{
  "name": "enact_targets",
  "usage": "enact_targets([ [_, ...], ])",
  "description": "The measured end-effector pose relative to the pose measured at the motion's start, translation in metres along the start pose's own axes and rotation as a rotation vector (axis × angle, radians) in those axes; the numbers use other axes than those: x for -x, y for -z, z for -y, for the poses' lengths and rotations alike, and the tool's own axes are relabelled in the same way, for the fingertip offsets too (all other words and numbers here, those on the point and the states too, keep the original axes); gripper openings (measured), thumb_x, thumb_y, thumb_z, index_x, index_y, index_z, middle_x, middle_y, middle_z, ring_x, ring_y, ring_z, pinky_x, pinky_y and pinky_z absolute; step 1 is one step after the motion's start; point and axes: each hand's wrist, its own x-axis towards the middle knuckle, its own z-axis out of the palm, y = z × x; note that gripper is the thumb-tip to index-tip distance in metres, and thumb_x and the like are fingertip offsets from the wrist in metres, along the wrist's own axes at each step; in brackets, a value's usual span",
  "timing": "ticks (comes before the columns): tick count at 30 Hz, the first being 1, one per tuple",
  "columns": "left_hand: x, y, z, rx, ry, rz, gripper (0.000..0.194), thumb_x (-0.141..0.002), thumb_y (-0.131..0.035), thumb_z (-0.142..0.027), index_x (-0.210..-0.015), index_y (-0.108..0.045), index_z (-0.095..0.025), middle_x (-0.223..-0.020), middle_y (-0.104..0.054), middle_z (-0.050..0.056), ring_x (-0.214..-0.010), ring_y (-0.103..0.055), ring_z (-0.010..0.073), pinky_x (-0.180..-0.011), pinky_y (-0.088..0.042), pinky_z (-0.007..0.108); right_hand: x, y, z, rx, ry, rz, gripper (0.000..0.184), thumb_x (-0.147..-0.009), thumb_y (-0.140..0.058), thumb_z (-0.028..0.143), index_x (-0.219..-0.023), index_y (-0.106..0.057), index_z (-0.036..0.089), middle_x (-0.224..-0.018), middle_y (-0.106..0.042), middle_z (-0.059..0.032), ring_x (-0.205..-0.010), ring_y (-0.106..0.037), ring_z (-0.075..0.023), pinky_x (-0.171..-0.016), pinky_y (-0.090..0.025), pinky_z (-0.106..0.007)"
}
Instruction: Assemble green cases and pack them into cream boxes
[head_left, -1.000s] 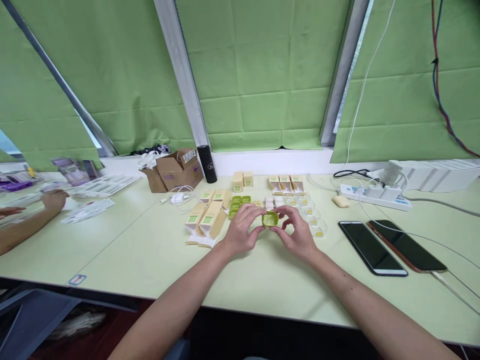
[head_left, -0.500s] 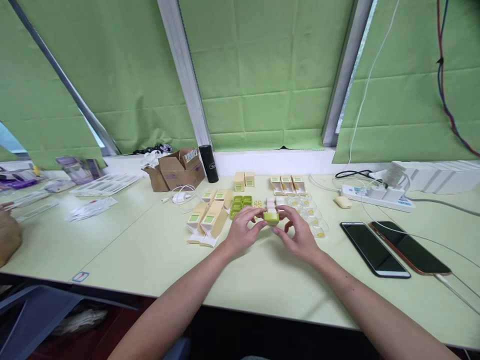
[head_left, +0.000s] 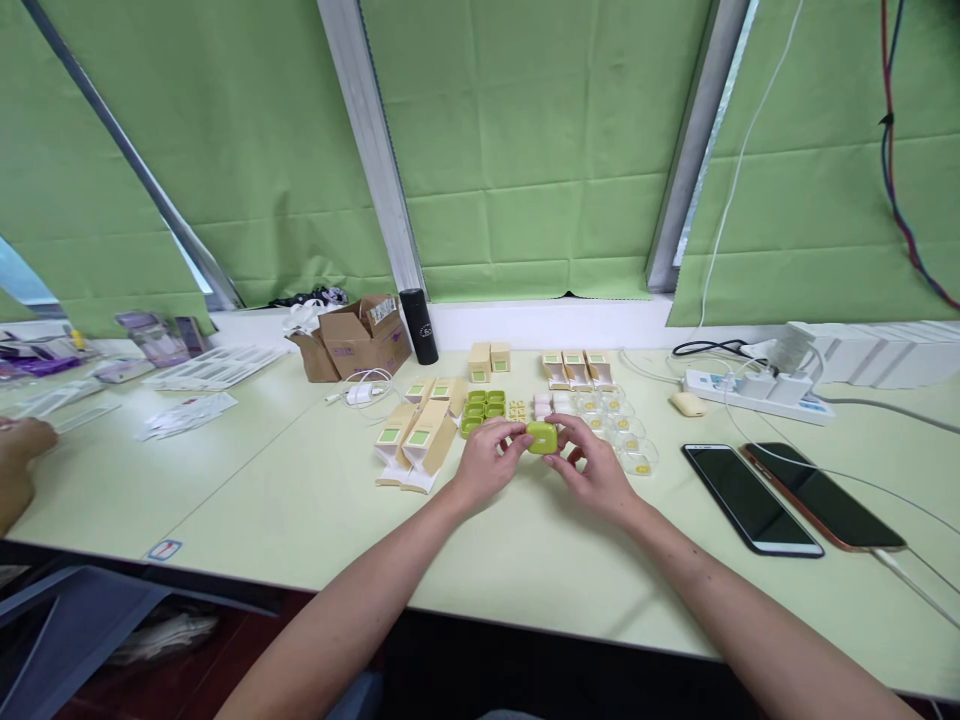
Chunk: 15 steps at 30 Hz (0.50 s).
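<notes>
My left hand [head_left: 491, 460] and my right hand [head_left: 596, 468] hold a small green rounded-square case [head_left: 541, 438] between their fingertips, above the table. A small pale mark shows on the face turned toward me. Behind my left hand stand several open green square cups [head_left: 484, 405]. Small yellow pieces [head_left: 517, 411] and white and pinkish blocks [head_left: 551, 403] lie just beyond the case. Clear plastic covers [head_left: 630, 446] with yellow marks are spread beside my right hand. Left of my hands lie opened cream cartons [head_left: 420, 438] with green labels.
Two phones [head_left: 750, 500] and a white power strip [head_left: 757, 393] with cables are at right. At the back are more cream cartons [head_left: 576, 368], a black bottle [head_left: 418, 328] and a brown cardboard box [head_left: 364, 345]. Another person's hand [head_left: 21, 450] is at far left.
The green case has been tilted so that its broad face now points toward me. The other person's hand at far left has moved further into view.
</notes>
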Motion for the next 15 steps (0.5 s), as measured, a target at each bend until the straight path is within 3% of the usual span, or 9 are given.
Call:
enact_targets([
  [7,-0.0010,0.0050,-0.0018,0.028,-0.060,0.023,0.034,-0.107,-0.052,-0.039,-0.094,-0.075,-0.017,-0.085,-0.076,0.008,-0.081,-0.068,0.0200,-0.076,-0.052,0.034,-0.0009,0.0013,0.0012,-0.074,-0.063,0.016,0.043,-0.096,-0.064,0.037,-0.137,-0.054,0.027,-0.089,-0.063,-0.0008,-0.078,-0.065,-0.0190,-0.061,-0.054,-0.028],
  [15,0.0003,0.0044,-0.0010,0.024,-0.047,0.044,0.020,-0.102,-0.059,-0.030,-0.096,-0.074,-0.018,-0.085,-0.075,0.007,-0.081,-0.068,0.0198,-0.075,-0.053,0.033,-0.0020,0.0015,-0.0003,-0.137,-0.106,0.023,0.045,-0.098,-0.064,0.045,-0.137,-0.055,0.027,-0.093,-0.066,-0.0022,-0.078,-0.064,-0.0183,-0.062,-0.052,-0.028],
])
